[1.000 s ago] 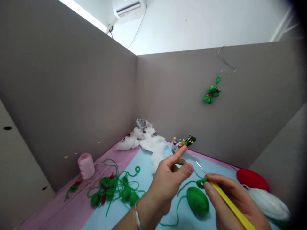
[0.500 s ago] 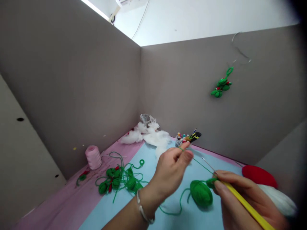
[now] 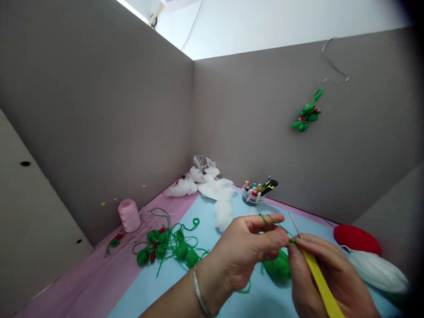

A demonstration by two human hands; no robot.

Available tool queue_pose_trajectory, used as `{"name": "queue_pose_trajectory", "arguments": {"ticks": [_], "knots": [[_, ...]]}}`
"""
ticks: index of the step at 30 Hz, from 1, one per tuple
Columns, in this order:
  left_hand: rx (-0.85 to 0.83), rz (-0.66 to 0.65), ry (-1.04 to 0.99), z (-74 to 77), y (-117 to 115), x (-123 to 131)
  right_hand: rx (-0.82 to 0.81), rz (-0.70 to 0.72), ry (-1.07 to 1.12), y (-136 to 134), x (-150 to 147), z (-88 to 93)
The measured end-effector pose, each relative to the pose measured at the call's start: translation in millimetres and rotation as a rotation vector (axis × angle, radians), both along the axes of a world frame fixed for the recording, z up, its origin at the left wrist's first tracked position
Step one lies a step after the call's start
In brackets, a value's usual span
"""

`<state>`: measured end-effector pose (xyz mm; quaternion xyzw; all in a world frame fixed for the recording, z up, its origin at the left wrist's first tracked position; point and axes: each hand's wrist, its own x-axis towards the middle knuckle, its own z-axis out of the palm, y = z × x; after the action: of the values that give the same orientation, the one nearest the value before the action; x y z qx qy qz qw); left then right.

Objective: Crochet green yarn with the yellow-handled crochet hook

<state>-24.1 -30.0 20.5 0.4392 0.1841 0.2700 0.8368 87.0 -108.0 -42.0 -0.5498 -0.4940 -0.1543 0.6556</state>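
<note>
My left hand (image 3: 248,247), a silver bangle on its wrist, has green yarn (image 3: 265,217) looped round its fingers. Its thumb and fingertips meet a small green crocheted piece (image 3: 292,241), mostly hidden between the hands. My right hand (image 3: 326,269) is closed round a yellow-handled crochet hook (image 3: 319,280), its thin metal shaft pointing up and left past the fingertips. Behind the hands, a green yarn ball (image 3: 278,267) lies partly covered on the blue surface.
Green crocheted pieces (image 3: 160,245) with loose strands lie left. Farther back are a pink thread cone (image 3: 129,215), white stuffing (image 3: 217,190) and a clear container of spools (image 3: 251,196). Red yarn (image 3: 357,239) and white yarn (image 3: 377,268) lie right. A green ornament (image 3: 308,115) hangs on the partition.
My left hand has moved right and down, bringing its thumb to the small green piece beside my right hand. The hook stands a little steeper, and the yarn ball is more covered.
</note>
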Motion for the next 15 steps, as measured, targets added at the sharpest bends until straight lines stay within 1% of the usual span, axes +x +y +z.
{"name": "queue_pose_trajectory", "arguments": {"ticks": [1,2,3,5,6,9,12,14,15], "knots": [[-0.142,-0.026,-0.039,-1.2,0.5,0.9,-0.031,-0.015,-0.062,0.5,3.3,-3.1],[-0.221,-0.014,-0.071,-2.6,1.2,1.9,-0.067,-0.013,-0.106,0.9,5.6,-5.4],[-0.239,0.022,-0.095,-3.8,1.9,2.8,-0.096,-0.007,-0.121,1.2,6.6,-6.8],[-0.194,0.106,-0.129,-5.1,3.0,4.4,-0.129,-0.018,-0.085,1.3,3.8,-6.8],[-0.167,0.128,-0.136,-5.1,3.5,5.0,-0.139,-0.043,-0.047,1.4,0.6,-5.8],[-0.100,0.145,-0.128,-3.2,4.3,6.4,-0.131,-0.156,0.094,3.0,-8.0,-3.2],[-0.037,0.179,-0.090,-1.6,4.7,7.6,-0.064,-0.138,0.163,7.1,-6.0,-5.4],[-0.016,0.194,-0.073,-1.6,4.8,8.1,-0.074,-0.106,0.167,11.2,-2.2,-7.8],[-0.014,0.194,-0.068,-1.8,4.7,8.3,-0.071,-0.113,0.191,13.5,-1.5,-8.6]]}}
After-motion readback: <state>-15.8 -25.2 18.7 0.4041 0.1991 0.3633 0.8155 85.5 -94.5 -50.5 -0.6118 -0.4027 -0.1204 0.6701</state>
